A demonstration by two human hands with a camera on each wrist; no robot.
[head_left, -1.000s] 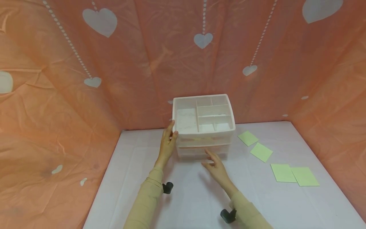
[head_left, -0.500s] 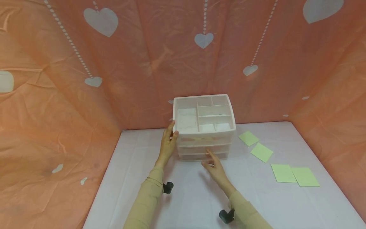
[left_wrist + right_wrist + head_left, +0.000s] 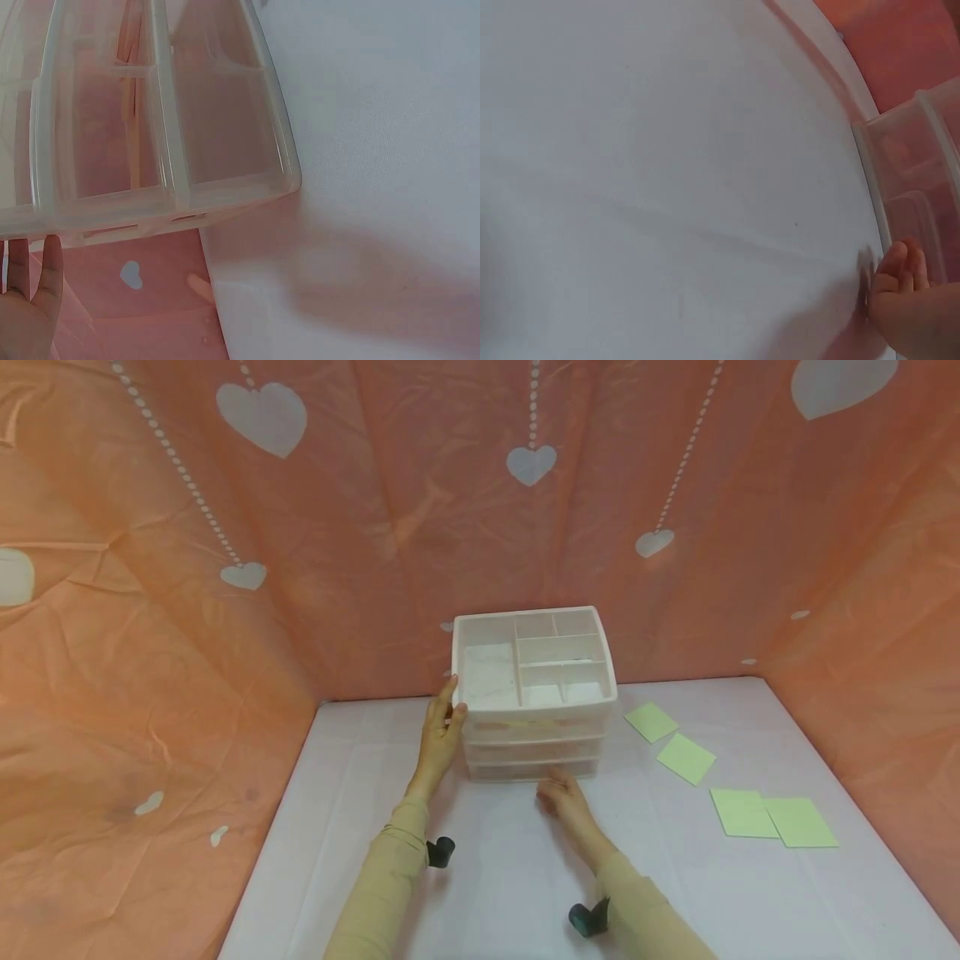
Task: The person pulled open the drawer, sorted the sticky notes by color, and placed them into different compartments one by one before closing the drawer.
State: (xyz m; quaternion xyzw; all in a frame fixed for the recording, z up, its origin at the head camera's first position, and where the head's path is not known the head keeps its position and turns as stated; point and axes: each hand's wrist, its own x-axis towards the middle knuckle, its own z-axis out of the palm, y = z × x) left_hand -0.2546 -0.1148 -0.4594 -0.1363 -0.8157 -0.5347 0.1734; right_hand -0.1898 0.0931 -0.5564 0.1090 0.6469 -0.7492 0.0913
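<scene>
A translucent white plastic drawer organizer stands against the back wall, with a divided top tray. Its drawers look pushed in. My left hand rests along its left side, thumb by the front corner; in the left wrist view its fingers touch the organizer's edge. My right hand is low in front of the bottom drawer. In the right wrist view its fingers are curled close to the drawer front, with nothing seen between them. A pale yellowish strip shows through the top drawer.
Several light green paper squares lie on the white table to the right of the organizer. Orange cloth with white hearts hangs behind and at both sides. A dark camera mount sits at each wrist.
The middle drawer, which stuck out slightly, has slid in. My right hand has dropped from it to the bottom drawer, and its fingers have curled. The left hand stays put.
</scene>
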